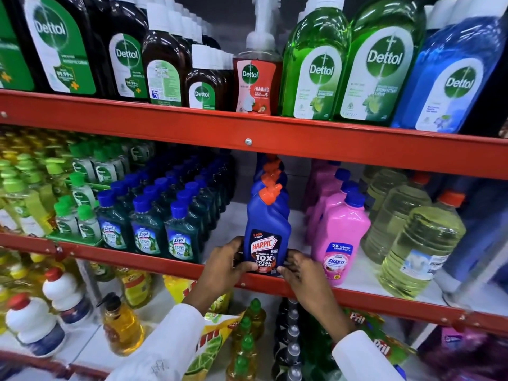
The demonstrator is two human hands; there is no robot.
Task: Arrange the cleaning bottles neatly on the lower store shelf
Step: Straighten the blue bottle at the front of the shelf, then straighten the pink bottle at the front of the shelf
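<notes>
**Both hands on the front Harpic bottle at the shelf edge**

A red metal store shelf rack [247, 127] fills the view, its white boards packed with plastic bottles. On the top board stand large Dettol bottles: dark brown antiseptic ones [129, 64] at left, two clear green disinfectant ones [382, 67], a blue one [450, 83] cut off at the right edge, and a small red pump bottle [257, 81] marked "Foaming".

On the middle board, big pale yellow ribbed jugs [417, 243] sit at right, their labels too blurred to read. Beside them is a row of pink bottles with blue caps [341, 237]; the front one reads "Shakti" and "2X cleaning". At left stand rows of dark green Lizol bottles with blue caps [145, 226], just beside the free strip of board.

Between those two groups runs a single file of blue Harpic bottles with orange angled caps [268, 213]; the ones behind are mostly hidden. The front one stands upright at the board's front lip, its label reading "5 min action", "Power Plus", "10X Total Clean".

The left hand [228, 264] and the right hand [298, 273], both in white sleeves, have their fingers curled against the two lower sides of that front bottle, gripping it between them.

The bottom board is blurred; "Pril" pouches [365, 325] can be read.
</notes>
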